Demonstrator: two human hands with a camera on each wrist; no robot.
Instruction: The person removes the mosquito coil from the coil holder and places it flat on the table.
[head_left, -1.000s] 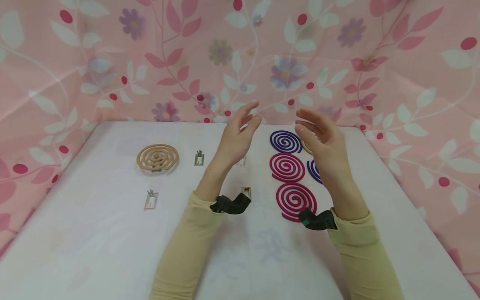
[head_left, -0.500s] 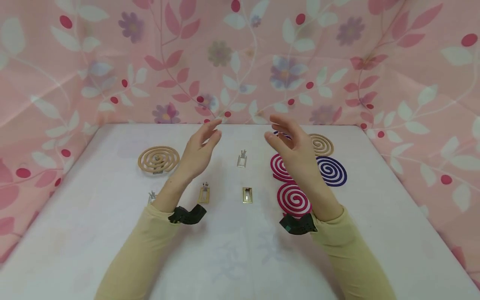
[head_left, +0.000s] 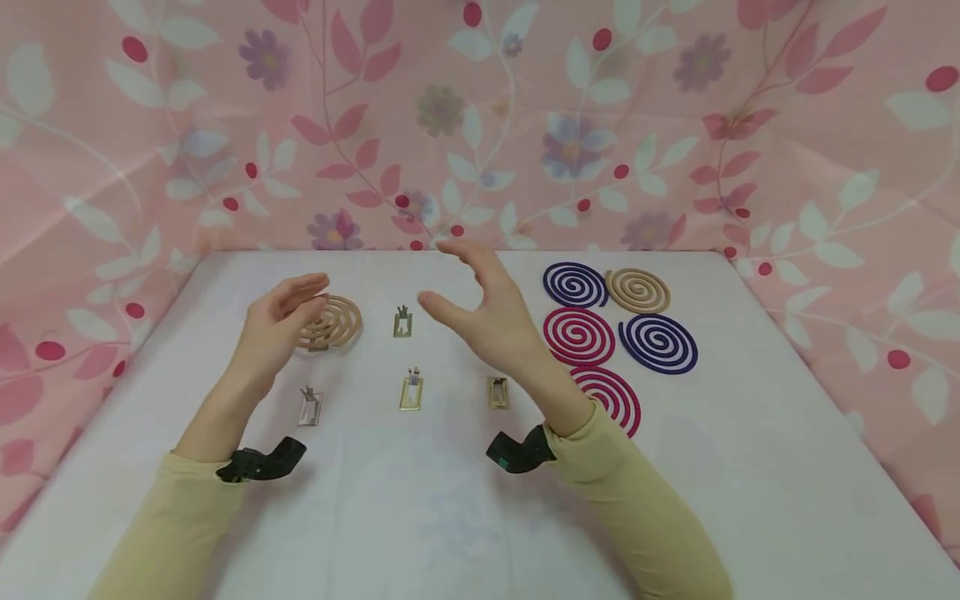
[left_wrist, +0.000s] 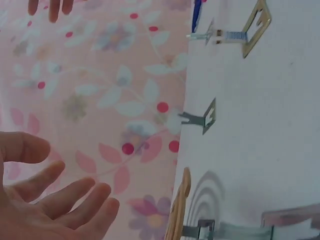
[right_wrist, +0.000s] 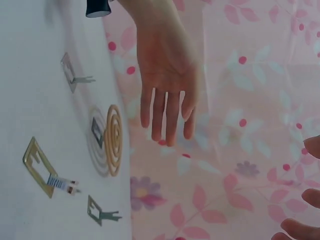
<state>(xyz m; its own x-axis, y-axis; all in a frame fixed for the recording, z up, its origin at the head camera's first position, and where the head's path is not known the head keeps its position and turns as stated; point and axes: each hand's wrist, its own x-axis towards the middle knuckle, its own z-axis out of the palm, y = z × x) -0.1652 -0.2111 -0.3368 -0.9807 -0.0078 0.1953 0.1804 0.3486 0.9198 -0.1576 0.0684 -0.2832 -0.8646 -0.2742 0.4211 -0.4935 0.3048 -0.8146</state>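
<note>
A: Start with what lay nearest you. What did your hands hold?

B: Nothing. Your left hand (head_left: 273, 329) was raised above the table (head_left: 450, 517), fingers relaxed and slightly spread, palm facing inward. Your right hand (head_left: 487, 321) was raised too, fingers loosely extended with the thumb out. The two hands stood well apart and touched no item.

A: Which items were closest on the table?

B: In the near row lay three metal stands: the silver stand (head_left: 308, 407) below your left hand, the gold stand (head_left: 411, 392) in the middle, and another gold stand (head_left: 498, 392) just beside your right wrist. Near your right sleeve lay the lower red coil (head_left: 611, 398), partly hidden by the forearm.

A: And farther back?

B: The tan coil (head_left: 333, 323) sat mounted on its stand directly behind your left hand, fingertips near it; contact could not be confirmed from the head view, while the left wrist view showed the fingers clear of the coil edge (left_wrist: 179, 205). A fourth stand (head_left: 402, 322) stood between the hands. To the right lay the upper red coil (head_left: 578, 337) and a purple coil (head_left: 658, 342); behind them, a second purple coil (head_left: 574, 284) and a second tan coil (head_left: 637, 290), close to the floral cloth (head_left: 480, 117).
</note>
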